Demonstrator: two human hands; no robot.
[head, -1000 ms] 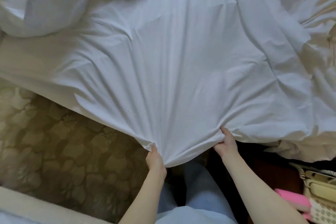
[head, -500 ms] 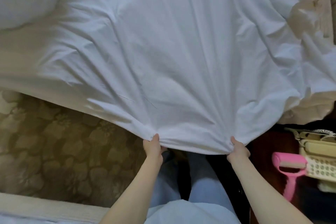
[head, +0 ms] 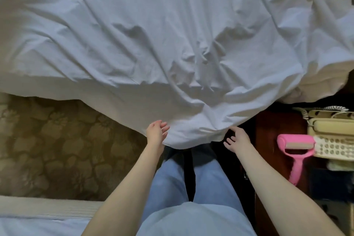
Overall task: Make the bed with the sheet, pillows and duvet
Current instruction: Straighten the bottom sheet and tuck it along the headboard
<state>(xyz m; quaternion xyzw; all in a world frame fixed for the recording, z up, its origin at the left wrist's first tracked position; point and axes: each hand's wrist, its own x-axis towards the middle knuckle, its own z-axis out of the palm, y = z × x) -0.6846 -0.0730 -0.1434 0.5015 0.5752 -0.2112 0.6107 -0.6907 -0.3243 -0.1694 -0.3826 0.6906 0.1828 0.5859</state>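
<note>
- Sheet (head: 172,48): white, spread over bed (head: 316,86), rumpled in the middle, near edge hanging off the bed side in a point twd the person's legs.
- Left hand (head: 156,133): fingers spread & relaxed, touching or just beside the hanging edge, pinching nothing.
- Right hand (head: 236,139): fingers splayed, just beside the edge's other end; contact unclear, no grip seen.
- Step, judged: hem let go, spread or tuck not yet done.
- Risk: loose overhang could slide floorwards onto carpet (head: 57,149), w/ no hand gripping it.
- Risk: creases mid-bed could get locked in if tucked before smoothing.
- Risk: right arm near nightstand; a swing could knock pink lint roller (head: 296,149) or phone (head: 333,134).
</note>
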